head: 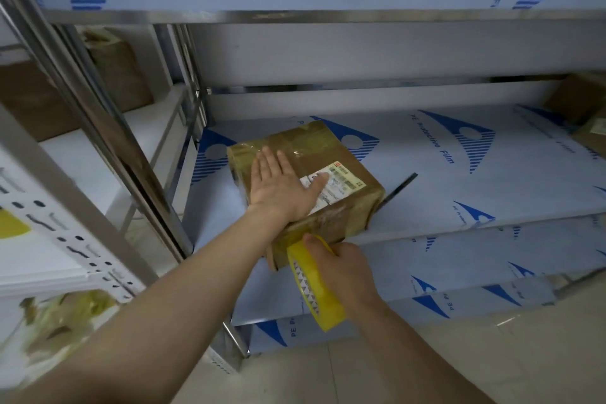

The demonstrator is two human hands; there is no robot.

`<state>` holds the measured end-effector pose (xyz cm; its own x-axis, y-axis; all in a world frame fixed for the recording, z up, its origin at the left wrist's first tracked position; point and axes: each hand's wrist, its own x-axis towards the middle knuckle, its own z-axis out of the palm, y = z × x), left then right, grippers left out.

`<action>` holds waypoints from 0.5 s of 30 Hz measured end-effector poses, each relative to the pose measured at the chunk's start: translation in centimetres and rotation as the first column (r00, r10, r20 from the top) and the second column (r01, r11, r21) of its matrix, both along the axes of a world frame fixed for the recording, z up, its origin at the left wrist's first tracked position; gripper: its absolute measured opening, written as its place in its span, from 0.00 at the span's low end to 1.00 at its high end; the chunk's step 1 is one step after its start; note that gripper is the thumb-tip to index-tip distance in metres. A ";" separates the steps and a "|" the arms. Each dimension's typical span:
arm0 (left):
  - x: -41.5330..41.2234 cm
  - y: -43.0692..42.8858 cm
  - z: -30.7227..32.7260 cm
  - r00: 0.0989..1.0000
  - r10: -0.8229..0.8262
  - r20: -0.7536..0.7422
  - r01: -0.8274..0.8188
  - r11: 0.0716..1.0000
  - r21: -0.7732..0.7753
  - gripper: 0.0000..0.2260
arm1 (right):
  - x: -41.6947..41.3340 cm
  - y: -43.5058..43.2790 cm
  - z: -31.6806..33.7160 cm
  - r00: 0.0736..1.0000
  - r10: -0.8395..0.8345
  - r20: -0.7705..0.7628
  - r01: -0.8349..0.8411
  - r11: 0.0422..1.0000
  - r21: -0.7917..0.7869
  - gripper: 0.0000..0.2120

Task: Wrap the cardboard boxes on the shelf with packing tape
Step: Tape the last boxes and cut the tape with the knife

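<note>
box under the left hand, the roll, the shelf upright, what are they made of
The box looks like matte brown cardboard, with glossy clear tape glinting on top. The roll seems shiny, yellowish translucent plastic tape. The shelf upright is metal, perhaps stainless steel, given its mirror-like reflections.

One head-worn view looks forward and down, close over the left hand (282, 188) and right hand (342, 267), shelf (459, 180) beyond them.
</note>
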<state>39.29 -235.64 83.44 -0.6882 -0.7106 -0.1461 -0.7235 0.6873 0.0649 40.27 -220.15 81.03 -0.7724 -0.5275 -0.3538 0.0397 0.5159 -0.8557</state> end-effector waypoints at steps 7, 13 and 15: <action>1.0 -0.4 1.6 0.972 -0.182 -0.147 0.170 0.981 -0.092 0.34 | 0.2 -0.9 1.4 1.000 0.009 -0.010 -0.010 0.999 -0.039 0.25; 6.2 -2.1 0.1 0.777 -0.529 -0.340 0.565 0.825 0.008 0.44 | 0.3 -1.1 1.1 0.993 0.040 0.108 -0.033 0.997 -0.068 0.29; 6.7 -2.7 -1.5 0.669 -0.604 -0.433 0.602 0.782 -0.160 0.39 | 0.3 -0.9 0.7 0.982 0.028 0.187 -0.004 0.992 -0.125 0.26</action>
